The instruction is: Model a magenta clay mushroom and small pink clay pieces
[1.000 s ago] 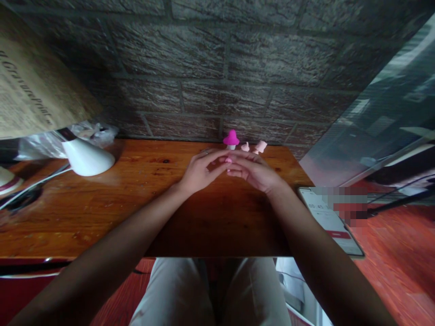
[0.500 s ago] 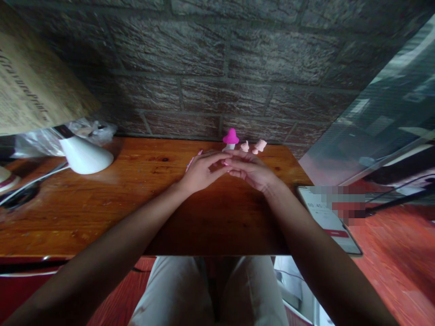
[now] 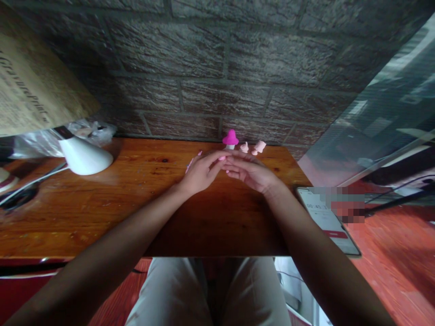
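Note:
My left hand (image 3: 200, 172) and my right hand (image 3: 251, 174) meet at the far middle of a wooden table (image 3: 102, 203). The left hand's fingers are pinched on a thin pink stick (image 3: 192, 163) whose end pokes out to the upper left. Its fingertips rest on the right hand's fingers, which lie stretched out and have pink nails. Just behind the hands, by the brick wall, stand a small bottle with a magenta cap (image 3: 230, 138) and two pale pink pieces (image 3: 244, 147) (image 3: 260, 146).
A white lamp base (image 3: 84, 157) stands at the left under a printed shade (image 3: 34, 90), with a clear plastic bag (image 3: 88, 130) behind it and cables (image 3: 20, 194) at the left edge. A phone (image 3: 328, 219) lies lit at the table's right edge.
The thin pink stick has come into view at the left hand's upper left. Both hands stay together with only slight finger shifts.

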The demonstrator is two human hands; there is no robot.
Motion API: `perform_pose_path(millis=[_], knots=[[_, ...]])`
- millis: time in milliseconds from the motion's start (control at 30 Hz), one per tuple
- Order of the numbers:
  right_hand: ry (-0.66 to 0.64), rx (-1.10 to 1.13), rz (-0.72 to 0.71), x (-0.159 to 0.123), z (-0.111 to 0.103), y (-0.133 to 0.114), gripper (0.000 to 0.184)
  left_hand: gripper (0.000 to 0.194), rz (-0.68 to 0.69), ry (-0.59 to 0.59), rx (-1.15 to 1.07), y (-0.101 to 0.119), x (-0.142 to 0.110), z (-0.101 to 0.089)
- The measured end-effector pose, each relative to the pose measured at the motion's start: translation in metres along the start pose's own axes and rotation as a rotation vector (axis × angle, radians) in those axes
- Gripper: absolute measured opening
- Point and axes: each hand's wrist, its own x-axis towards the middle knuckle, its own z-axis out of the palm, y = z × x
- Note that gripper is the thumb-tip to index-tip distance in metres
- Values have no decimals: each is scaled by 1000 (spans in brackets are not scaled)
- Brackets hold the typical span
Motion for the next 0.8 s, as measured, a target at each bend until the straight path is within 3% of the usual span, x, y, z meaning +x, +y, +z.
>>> perform_pose_path(millis=[333, 633, 800], knots=[[31, 11, -11, 1, -4, 1, 27, 40, -6, -111, -148, 1, 1, -2], [8, 28, 39, -1, 0, -2, 36, 33, 31, -93, -217, 1, 3, -2], [-17, -14, 76, -4, 3, -1, 24, 32, -28, -81, -124, 6, 0, -2]])
